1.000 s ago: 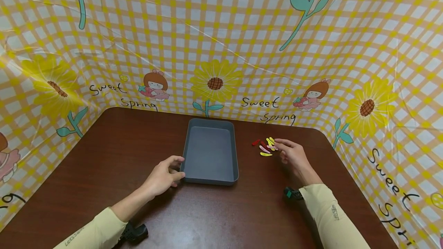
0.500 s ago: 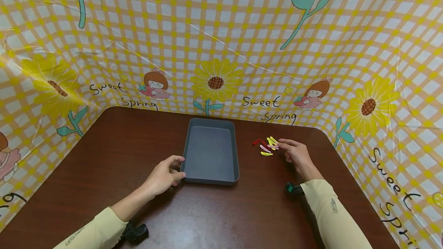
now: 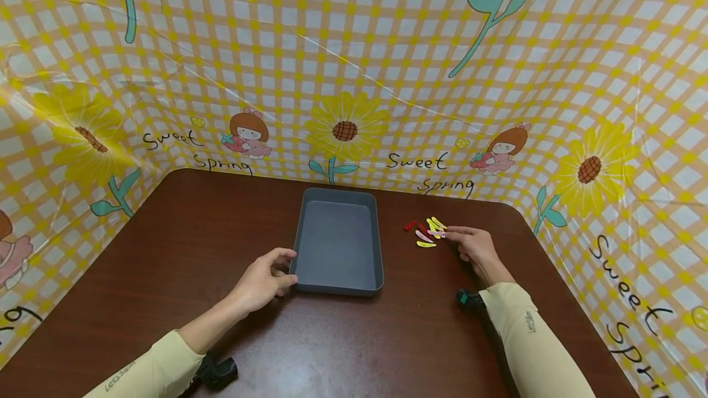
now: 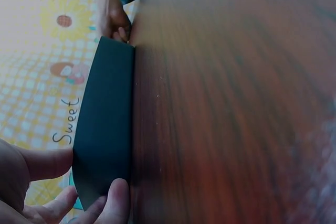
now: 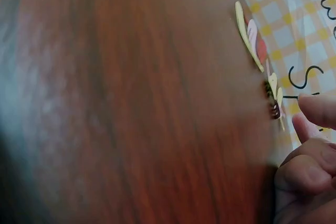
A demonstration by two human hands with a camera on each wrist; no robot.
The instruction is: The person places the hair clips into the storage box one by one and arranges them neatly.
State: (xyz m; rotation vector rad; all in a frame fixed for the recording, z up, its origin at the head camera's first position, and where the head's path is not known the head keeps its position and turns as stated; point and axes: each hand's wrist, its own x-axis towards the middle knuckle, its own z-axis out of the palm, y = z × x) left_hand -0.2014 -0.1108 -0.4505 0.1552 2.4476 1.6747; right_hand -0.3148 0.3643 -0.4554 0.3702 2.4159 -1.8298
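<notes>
A dark grey rectangular baking tray (image 3: 338,244) lies on the brown table. My left hand (image 3: 265,279) holds it by the near left corner, thumb and forefinger at the rim. Seen from the left wrist, fingers (image 4: 118,198) lie against the tray's outer wall (image 4: 107,114). Several snap hair clips form a loose group to the right: red (image 3: 409,225), yellow (image 3: 426,244) and pink (image 3: 423,236). My right hand (image 3: 477,250) hovers at their right side, fingertips by the end of another pink clip (image 3: 436,234). In the right wrist view, its thumb and forefinger stand apart with nothing between them.
A yellow checked cloth (image 3: 343,66) with flowers and printed words walls in the table (image 3: 354,343) at the back and both sides. A black wrist device (image 3: 217,373) sits under the left sleeve, another (image 3: 469,300) beside the right sleeve.
My right hand has drawn back slightly to the right, uncovering more of the yellow and pink clips. My left hand and the tray have stayed in place.
</notes>
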